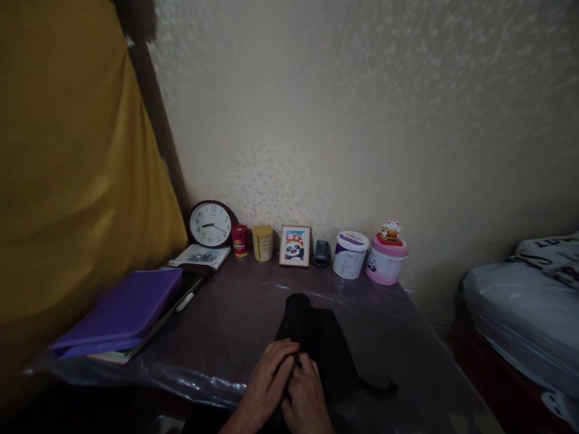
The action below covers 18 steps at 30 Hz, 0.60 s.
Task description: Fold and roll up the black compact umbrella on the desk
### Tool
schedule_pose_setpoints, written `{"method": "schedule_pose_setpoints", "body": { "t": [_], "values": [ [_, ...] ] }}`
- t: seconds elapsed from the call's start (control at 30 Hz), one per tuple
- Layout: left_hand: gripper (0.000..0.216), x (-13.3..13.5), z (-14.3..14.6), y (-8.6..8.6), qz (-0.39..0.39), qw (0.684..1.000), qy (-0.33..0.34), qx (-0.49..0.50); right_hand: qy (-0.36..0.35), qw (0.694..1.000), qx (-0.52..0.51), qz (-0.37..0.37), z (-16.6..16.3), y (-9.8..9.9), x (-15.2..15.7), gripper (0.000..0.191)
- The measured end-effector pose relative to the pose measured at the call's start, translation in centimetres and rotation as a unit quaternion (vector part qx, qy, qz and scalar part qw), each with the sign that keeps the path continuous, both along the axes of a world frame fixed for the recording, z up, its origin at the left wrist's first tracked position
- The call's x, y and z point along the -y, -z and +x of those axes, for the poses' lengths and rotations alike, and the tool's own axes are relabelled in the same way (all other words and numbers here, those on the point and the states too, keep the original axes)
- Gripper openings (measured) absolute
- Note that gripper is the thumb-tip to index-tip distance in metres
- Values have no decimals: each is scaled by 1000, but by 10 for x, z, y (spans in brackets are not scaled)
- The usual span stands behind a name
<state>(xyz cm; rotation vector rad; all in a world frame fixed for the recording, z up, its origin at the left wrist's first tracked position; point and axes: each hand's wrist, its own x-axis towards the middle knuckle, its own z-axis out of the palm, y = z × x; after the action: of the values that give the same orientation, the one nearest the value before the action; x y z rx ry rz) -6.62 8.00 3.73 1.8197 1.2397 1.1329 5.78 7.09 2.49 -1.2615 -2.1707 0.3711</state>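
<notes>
A black cloth (332,343) lies on the dark table, its left side gathered into a thick roll that points away from me. A thin strip or tie trails from the cloth to the right. My left hand (271,374) bends over the near part of the roll, fingers together and closed on it. Tucked close beside it, my right hand (307,392) has its fingers curled onto the same roll. The fingertips are partly hidden, and the two hands touch or nearly touch.
Plastic film covers the table (244,301). A purple folder (122,310) lies on books at left, beside a white pen (184,302). Along the wall stand a clock (210,224), a red can (240,241), a yellow tin (263,243), a panda picture frame (295,246) and two tubs (350,256).
</notes>
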Motion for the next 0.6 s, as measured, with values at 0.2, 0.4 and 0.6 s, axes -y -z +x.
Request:
{"method": "schedule_pose_setpoints", "body": {
  "t": [0.2,0.4,0.6],
  "values": [
    [42,-48,17,17,-25,993,105,-37,-3,1000,-14,6,0,-2,-2,23],
    [41,-86,17,28,-6,992,93,-88,-6,999,-26,18,0,0,-3,16],
    [45,-112,12,41,-15,992,29,-124,5,1000,-21,9,-2,-2,-3,17]
  ]
}}
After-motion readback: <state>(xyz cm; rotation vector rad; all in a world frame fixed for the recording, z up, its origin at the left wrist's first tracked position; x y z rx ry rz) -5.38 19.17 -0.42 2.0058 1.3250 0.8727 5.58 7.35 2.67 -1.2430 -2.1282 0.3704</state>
